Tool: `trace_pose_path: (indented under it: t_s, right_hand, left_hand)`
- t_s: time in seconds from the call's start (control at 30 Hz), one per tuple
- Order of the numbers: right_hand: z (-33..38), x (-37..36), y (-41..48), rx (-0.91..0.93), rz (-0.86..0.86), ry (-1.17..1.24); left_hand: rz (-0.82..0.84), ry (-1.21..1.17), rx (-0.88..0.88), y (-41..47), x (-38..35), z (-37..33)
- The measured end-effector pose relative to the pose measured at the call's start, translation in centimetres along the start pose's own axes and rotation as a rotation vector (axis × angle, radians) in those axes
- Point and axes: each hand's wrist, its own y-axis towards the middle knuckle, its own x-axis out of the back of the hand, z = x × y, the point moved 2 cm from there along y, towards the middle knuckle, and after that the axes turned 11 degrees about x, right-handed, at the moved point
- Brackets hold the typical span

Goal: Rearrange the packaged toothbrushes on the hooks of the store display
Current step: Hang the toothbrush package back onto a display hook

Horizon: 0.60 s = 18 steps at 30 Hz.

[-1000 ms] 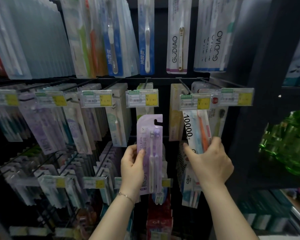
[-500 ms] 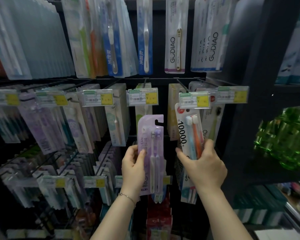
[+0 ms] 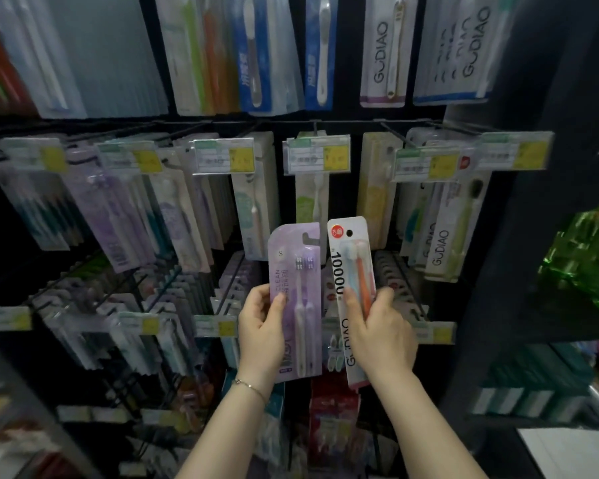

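Crowded hooks (image 3: 393, 135) surround purple pack (image 3: 288, 244) and white pack (image 3: 337, 271).

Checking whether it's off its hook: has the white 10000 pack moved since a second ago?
Yes. The white pack has come down and left, clear of the price tag that covered its top.

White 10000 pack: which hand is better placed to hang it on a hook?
Right: the right hand grips the white 10000 pack, hang hole free; the left hand holds the purple pack.
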Motion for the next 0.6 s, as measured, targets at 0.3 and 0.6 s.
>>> trace_pose_path:
  t_s: [0.3,0.6]
  right_hand:
    - [2.6,-4.1,-1.4,0.015,0.096,0.032]
    - [3.8,-9.2,-3.5,0.084,0.148,0.124]
  left_hand:
    - [-0.026,0.005,0.076,0.2,4.5,2.1]
    - [0.045,0.046,0.165,0.7,10.2,4.8]
